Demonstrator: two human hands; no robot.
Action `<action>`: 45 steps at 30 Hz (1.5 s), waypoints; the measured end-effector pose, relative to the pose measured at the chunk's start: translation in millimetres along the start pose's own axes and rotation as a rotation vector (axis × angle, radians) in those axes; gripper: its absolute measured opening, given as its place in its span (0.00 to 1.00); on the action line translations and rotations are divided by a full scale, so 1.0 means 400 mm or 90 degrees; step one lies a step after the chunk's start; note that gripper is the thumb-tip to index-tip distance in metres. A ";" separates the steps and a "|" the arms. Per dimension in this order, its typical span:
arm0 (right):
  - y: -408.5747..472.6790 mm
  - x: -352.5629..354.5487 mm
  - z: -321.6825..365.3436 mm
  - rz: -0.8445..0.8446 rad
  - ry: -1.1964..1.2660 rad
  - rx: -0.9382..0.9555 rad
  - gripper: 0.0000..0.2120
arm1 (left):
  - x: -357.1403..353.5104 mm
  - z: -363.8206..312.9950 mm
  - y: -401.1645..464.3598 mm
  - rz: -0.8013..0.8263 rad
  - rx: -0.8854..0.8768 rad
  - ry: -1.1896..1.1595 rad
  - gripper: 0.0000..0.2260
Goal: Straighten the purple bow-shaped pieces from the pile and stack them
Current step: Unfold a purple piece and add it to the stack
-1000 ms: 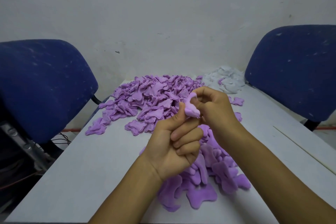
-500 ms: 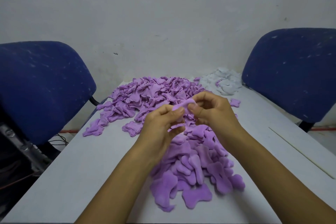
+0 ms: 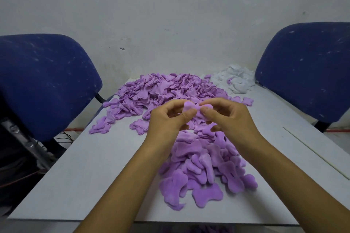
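Observation:
One purple bow-shaped piece (image 3: 191, 107) is held in the air above the table between both hands. My left hand (image 3: 168, 121) pinches its left lobe with thumb and fingers. My right hand (image 3: 227, 117) pinches its right lobe. Behind them lies a big loose pile of purple pieces (image 3: 166, 91) at the far middle of the table. A spread of flattened purple pieces (image 3: 204, 166) lies under and in front of my hands, near the front edge.
The grey table (image 3: 91, 172) runs from the wall to me. A small heap of white pieces (image 3: 234, 79) sits at the far right. Blue chairs stand at the left (image 3: 43, 81) and right (image 3: 306, 66). A pale strip (image 3: 318, 153) lies along the table's right side.
My hands have drawn apart and lowered a little, and the held piece went from bunched up near my right fingers to stretched out between both hands.

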State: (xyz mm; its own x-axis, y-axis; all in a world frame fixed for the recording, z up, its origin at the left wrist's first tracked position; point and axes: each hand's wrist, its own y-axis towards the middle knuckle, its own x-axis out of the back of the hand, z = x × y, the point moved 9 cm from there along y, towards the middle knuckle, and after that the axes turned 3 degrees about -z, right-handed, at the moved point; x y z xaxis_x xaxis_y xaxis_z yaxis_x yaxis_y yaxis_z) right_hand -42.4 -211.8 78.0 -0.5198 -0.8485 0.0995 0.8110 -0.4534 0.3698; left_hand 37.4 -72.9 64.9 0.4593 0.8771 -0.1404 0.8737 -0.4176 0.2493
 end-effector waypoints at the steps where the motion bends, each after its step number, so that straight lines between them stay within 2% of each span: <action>1: 0.002 0.007 0.004 -0.021 -0.002 0.011 0.04 | 0.009 0.001 0.002 -0.030 -0.002 0.008 0.05; 3: 0.006 0.020 0.010 -0.061 -0.017 0.033 0.07 | 0.024 0.003 0.006 -0.078 -0.005 0.020 0.06; 5: 0.009 0.021 0.013 -0.070 -0.018 0.045 0.07 | 0.020 0.003 0.007 -0.078 -0.004 0.021 0.06; 11: 0.007 0.016 0.015 -0.024 0.018 0.070 0.06 | -0.015 -0.025 -0.004 -0.001 -0.066 0.040 0.08; 19: 0.007 0.004 0.023 0.032 -0.036 0.103 0.07 | -0.007 -0.034 -0.006 -0.022 -0.087 0.040 0.07; 25: 0.001 -0.004 0.018 0.045 -0.077 0.119 0.05 | -0.013 -0.031 -0.009 -0.009 -0.100 0.065 0.12; 30: -0.001 0.012 0.012 0.039 -0.105 0.121 0.04 | -0.020 -0.021 -0.009 -0.007 -0.098 0.068 0.06; 36: -0.031 0.071 -0.006 0.028 -0.122 0.097 0.05 | -0.083 0.019 -0.016 0.056 -0.061 0.063 0.02; 42: -0.106 0.234 -0.052 -0.002 -0.176 0.038 0.05 | -0.249 0.064 -0.048 0.154 -0.051 0.062 0.08; 45: -0.144 0.335 -0.090 -0.032 -0.197 -0.005 0.04 | -0.343 0.103 -0.071 0.204 -0.020 0.062 0.06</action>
State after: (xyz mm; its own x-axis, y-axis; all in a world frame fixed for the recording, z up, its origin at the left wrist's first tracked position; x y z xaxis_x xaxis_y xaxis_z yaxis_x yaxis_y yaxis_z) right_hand -149.2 -309.2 36.8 -0.6154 -0.7024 0.3577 0.7836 -0.4958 0.3743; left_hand -44.0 -191.2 37.5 0.6918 0.7209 0.0415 0.6807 -0.6702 0.2957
